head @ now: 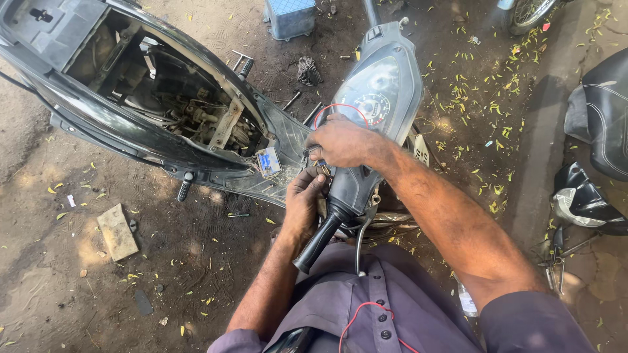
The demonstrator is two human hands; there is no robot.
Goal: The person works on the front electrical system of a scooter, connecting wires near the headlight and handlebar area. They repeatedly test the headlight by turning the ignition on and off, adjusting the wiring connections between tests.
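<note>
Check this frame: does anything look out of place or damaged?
Yes. The scooter has its seat off, leaving the engine bay exposed. A red wire loops loose over the speedometer by the right hand. The left hand is beside the handlebar grip. Tools lie on the dirt.

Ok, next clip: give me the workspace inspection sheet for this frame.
Surface: bare dirt ground, strewn with small yellow leaves.
Job's things: scooter handlebar cover with speedometer; black grip below it.
Clutter: flat stone, blue crate, small parts on the dirt.
Grippers: left hand under the cover beside the grip; right hand on the cover, pinching the wiring.
Cables: red wire looped at the right hand; another red wire across the shirt.
Surroundings: scooter body opened, seat off; black panels at right.
</note>
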